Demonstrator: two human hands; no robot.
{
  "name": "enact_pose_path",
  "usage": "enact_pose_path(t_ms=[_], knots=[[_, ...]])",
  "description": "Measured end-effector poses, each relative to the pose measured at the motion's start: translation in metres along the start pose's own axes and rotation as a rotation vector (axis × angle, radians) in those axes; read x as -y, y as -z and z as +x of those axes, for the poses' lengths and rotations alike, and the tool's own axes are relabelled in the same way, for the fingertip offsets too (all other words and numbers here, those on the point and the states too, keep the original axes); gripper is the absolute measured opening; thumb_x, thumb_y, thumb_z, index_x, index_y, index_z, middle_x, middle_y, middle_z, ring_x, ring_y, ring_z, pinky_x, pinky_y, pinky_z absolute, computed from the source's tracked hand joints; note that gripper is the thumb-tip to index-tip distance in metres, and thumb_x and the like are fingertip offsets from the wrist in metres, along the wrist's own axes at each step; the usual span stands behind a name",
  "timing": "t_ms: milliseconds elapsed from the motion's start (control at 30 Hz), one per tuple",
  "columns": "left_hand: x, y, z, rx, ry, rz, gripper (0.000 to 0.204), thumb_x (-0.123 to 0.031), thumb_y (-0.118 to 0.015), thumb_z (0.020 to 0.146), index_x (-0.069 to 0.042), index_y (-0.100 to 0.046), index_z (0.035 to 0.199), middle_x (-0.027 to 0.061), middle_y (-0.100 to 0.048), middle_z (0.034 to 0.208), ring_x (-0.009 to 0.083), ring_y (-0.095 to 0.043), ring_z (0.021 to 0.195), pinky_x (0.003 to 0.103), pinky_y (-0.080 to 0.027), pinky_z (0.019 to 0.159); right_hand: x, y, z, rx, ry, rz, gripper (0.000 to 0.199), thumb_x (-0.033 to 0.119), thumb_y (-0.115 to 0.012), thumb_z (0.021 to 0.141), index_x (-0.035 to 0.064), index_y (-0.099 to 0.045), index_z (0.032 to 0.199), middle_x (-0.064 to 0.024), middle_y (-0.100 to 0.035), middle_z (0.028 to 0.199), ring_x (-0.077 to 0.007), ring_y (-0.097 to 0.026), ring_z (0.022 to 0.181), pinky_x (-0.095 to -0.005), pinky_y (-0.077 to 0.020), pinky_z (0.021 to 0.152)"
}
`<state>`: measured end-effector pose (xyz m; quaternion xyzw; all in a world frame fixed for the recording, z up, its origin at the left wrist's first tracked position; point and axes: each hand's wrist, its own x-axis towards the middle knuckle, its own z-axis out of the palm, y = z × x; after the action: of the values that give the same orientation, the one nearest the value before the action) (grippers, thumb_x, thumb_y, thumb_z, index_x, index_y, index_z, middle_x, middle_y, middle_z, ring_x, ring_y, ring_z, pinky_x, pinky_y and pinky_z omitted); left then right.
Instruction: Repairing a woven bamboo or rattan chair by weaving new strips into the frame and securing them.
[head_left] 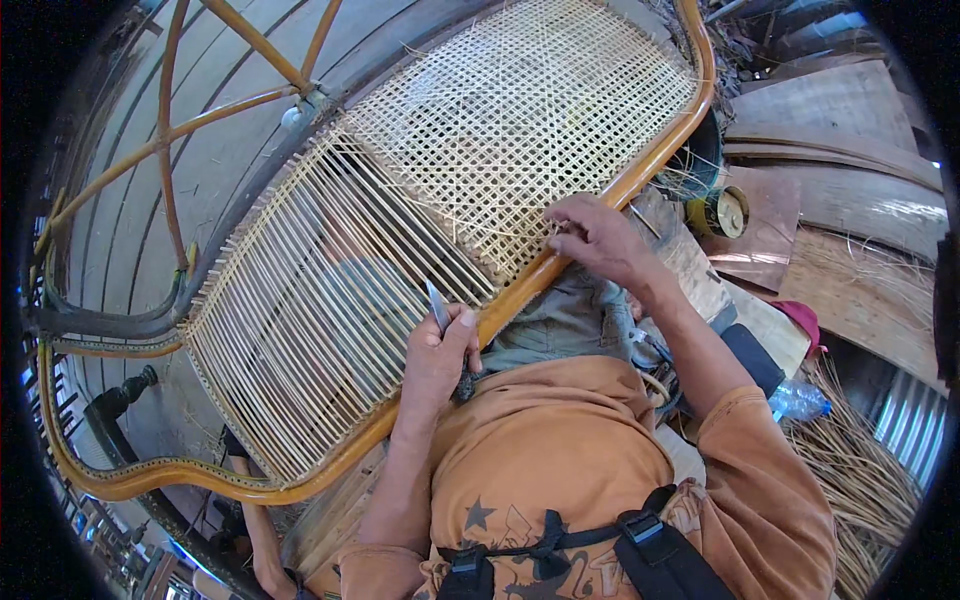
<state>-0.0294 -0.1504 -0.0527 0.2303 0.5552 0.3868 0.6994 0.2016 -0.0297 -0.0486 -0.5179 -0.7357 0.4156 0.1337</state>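
Observation:
Across my lap leans a large curved rattan frame (360,443) strung with pale cane. Its far right part is a close woven cane mesh (520,100) with open holes. On the left part, single cane strands (300,310) run side by side with gaps between them. My left hand (438,355) is closed around a small knife (437,305), blade up, at the near rail. My right hand (605,240) rests by the mesh's near right edge, thumb and fingertips together at the cane; whatever lies between them is too small to make out.
Wooden boards (830,190) lie at the right, near a yellowish tin (722,212) and a clear plastic bottle (800,400). A bundle of rattan strips (850,450) is at the lower right. Rattan poles (165,140) stand crossed at the upper left. Another person's arm (265,545) shows at the lower left.

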Motion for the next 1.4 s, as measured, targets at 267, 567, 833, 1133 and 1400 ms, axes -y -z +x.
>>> enact_pose_path(t_ms=[267,567,833,1133,1400], knots=[[-0.005,-0.004,0.001,-0.013,0.028,-0.006,0.023,-0.023,-0.051,0.094,-0.003,-0.053,0.083,0.0012,-0.049,0.064,0.0091,-0.047,0.049,0.022,-0.040,0.046,-0.002,-0.010,0.019,-0.084,0.209,-0.152,0.016,0.017,-0.056,0.086,0.0016,-0.060,0.082,-0.0115,-0.059,0.081,-0.0263,-0.056,0.079,-0.0361,-0.0463,0.071],[0.000,0.001,0.002,0.012,0.035,-0.045,0.023,-0.025,-0.055,0.091,-0.002,-0.055,0.087,0.0020,-0.050,0.065,0.0108,-0.048,0.048,0.023,-0.042,0.045,-0.018,-0.002,0.003,0.073,0.236,-0.291,0.014,0.015,-0.053,0.088,0.0046,-0.057,0.097,-0.0133,-0.059,0.084,-0.0302,-0.058,0.080,-0.0382,-0.0477,0.070],[-0.003,0.003,0.002,0.006,0.044,-0.024,0.022,-0.023,-0.054,0.091,-0.001,-0.054,0.087,0.0025,-0.049,0.065,0.0105,-0.048,0.050,0.023,-0.042,0.046,-0.004,-0.010,0.005,0.142,0.152,-0.490,0.009,0.014,-0.055,0.084,0.0060,-0.057,0.088,-0.0128,-0.057,0.082,-0.0307,-0.058,0.081,-0.0395,-0.0480,0.069],[-0.022,0.021,-0.018,-0.013,0.051,0.041,0.038,-0.036,-0.044,0.096,0.000,-0.057,0.093,0.0026,-0.051,0.066,0.0108,-0.048,0.050,0.023,-0.041,0.047,0.011,0.010,0.046,0.418,-0.051,-0.151,0.023,0.025,-0.052,0.089,0.0064,-0.062,0.097,-0.0149,-0.062,0.097,-0.0328,-0.060,0.087,-0.0416,-0.0479,0.076],[-0.099,0.042,0.011,0.126,0.178,0.675,0.053,-0.045,-0.034,0.097,0.001,-0.059,0.086,0.0010,-0.043,0.060,0.0098,-0.045,0.054,0.025,-0.037,0.053,0.012,-0.044,0.077,0.247,0.180,-0.201,0.018,0.020,-0.058,0.086,0.0033,-0.061,0.092,-0.0113,-0.062,0.084,-0.0245,-0.061,0.079,-0.0346,-0.0480,0.070]])
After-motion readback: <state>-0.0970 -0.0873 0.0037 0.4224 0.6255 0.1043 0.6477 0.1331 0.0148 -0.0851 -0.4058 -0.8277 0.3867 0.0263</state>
